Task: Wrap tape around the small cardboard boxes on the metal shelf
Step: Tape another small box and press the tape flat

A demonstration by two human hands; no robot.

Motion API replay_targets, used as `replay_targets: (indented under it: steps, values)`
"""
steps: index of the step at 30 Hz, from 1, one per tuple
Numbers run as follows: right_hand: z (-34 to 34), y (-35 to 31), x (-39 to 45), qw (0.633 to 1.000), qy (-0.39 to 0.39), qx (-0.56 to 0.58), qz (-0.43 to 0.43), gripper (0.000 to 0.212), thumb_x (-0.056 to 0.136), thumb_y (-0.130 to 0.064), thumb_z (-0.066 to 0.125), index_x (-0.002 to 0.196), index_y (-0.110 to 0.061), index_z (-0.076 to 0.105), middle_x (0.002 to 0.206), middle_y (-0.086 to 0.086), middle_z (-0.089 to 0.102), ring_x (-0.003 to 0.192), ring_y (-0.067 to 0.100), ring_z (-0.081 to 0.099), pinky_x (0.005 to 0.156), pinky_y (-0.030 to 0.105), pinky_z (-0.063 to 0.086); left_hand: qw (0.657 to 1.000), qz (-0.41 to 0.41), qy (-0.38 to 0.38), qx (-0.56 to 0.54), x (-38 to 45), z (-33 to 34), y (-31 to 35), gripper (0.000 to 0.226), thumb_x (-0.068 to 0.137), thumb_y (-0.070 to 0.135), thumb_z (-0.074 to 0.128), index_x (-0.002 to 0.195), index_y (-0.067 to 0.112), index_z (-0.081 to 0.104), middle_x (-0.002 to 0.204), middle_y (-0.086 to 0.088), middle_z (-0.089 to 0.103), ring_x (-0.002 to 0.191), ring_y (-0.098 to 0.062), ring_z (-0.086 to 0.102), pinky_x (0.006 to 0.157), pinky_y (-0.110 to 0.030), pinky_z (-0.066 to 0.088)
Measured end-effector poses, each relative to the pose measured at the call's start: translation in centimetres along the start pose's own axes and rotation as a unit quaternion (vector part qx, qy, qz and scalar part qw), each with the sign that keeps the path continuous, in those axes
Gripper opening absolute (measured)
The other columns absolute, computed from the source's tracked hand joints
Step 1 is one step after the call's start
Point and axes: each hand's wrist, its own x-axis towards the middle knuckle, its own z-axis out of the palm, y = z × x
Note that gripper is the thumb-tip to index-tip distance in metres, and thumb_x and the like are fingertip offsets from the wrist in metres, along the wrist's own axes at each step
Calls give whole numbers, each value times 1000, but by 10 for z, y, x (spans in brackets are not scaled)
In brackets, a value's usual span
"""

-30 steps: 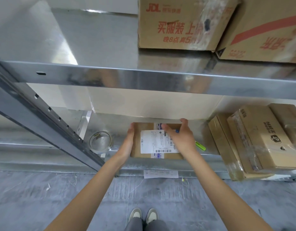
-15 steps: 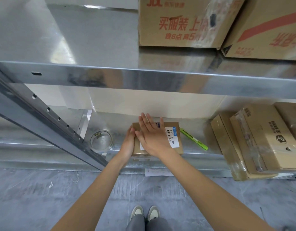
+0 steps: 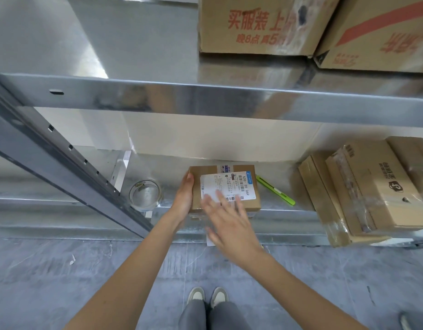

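Observation:
A small cardboard box (image 3: 251, 186) with a white shipping label lies flat on the lower metal shelf (image 3: 277, 214), near its front edge. My left hand (image 3: 183, 198) holds the box's left side, thumb against its edge. With fingers straight and blurred by motion, my right hand (image 3: 226, 220) hovers over the box's near edge and front. A roll of clear tape (image 3: 145, 194) lies on the shelf left of the box. A green utility knife (image 3: 275, 194) lies just right of the box.
A stack of taped cardboard boxes (image 3: 372, 186) fills the shelf's right side. Two large printed cartons (image 3: 255, 25) stand on the upper shelf. A slanted metal upright (image 3: 63, 160) crosses at left. Below is the grey floor with my shoes (image 3: 208, 296).
My right hand has slid from the box's top back toward me, to its near edge. The label is now uncovered. My left hand stays on the box's left side.

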Motion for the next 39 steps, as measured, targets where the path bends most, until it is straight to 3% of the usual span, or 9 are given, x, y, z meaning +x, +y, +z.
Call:
replay_targets:
  steps: [4, 6, 11, 14, 18, 22, 25, 28, 39]
  values:
    - [-8, 43, -3, 947, 46, 242, 205, 85, 88, -43, 65, 154, -27, 15, 163, -2, 2, 150, 21, 2, 119, 41, 11, 998, -24, 43, -33, -10, 3, 3, 61, 103, 51, 30, 156, 24, 16, 157, -3, 32, 141, -22, 36, 117, -44, 29]
    - [-14, 55, -3, 897, 59, 363, 245, 83, 83, -39, 73, 150, -24, 27, 160, -2, 14, 147, 16, 17, 116, 32, 23, 997, -32, 43, -64, -16, 4, 4, 58, 102, 55, 27, 150, 23, 31, 148, -5, 46, 134, -22, 47, 112, -47, 37]
    - [-33, 67, 15, 878, 157, 326, 313, 96, 62, -81, 61, 137, -25, 41, 134, -4, 54, 124, 16, 49, 93, 30, 42, 999, -22, 24, 3, -25, -2, 13, 48, 101, 58, 21, 105, 36, 63, 100, 12, 74, 87, 3, 68, 69, -12, 50]
    - [-38, 75, 36, 870, 94, 325, 357, 101, 66, -81, 59, 142, -22, 30, 131, 9, 57, 122, 29, 53, 83, 34, 45, 993, -29, -7, 115, -26, -9, 10, 61, 100, 61, 19, 130, 26, 58, 130, 11, 58, 123, -10, 54, 99, -21, 37]
    - [-28, 65, 53, 898, 24, 265, 349, 86, 87, -67, 47, 149, -12, 23, 132, 16, 54, 126, 35, 46, 100, 44, 42, 994, -16, -20, 105, -18, -9, 5, 63, 101, 58, 11, 156, 29, 18, 160, 2, 26, 147, -19, 26, 122, -42, 18]
    - [-30, 54, 71, 965, 5, -23, 263, 64, 100, -55, 16, 155, -24, 4, 163, -1, -3, 150, 26, -4, 114, 60, 1, 999, 29, 11, 41, -9, -1, 13, 47, 106, 41, 18, 139, 19, 44, 136, -6, 54, 128, -23, 50, 112, -50, 37]
    - [-29, 29, 88, 993, -24, 11, 112, 62, 100, -51, 3, 155, -24, 8, 163, -8, -1, 149, 13, -7, 115, 60, -10, 997, 45, 21, 62, -6, 0, 15, 38, 108, 30, 19, 127, 14, 48, 130, -6, 54, 125, -19, 49, 104, -29, 38]
    - [-20, 3, 92, 993, -73, 21, 87, 62, 101, -50, 4, 155, -19, 5, 163, -6, -3, 149, 12, -9, 116, 58, -9, 997, 38, 22, 65, -6, -1, 16, 33, 108, 29, 19, 122, 17, 46, 123, -1, 54, 112, -7, 53, 81, -10, 40]
    - [-3, -32, -8, 997, -39, 38, 47, 63, 100, -50, 10, 155, -23, -2, 162, -10, -8, 145, 2, -19, 116, 48, -15, 996, 44, 39, 73, -12, 1, 13, 45, 107, 39, 20, 143, 17, 38, 132, 10, 40, 124, -4, 35, 100, -20, 22]
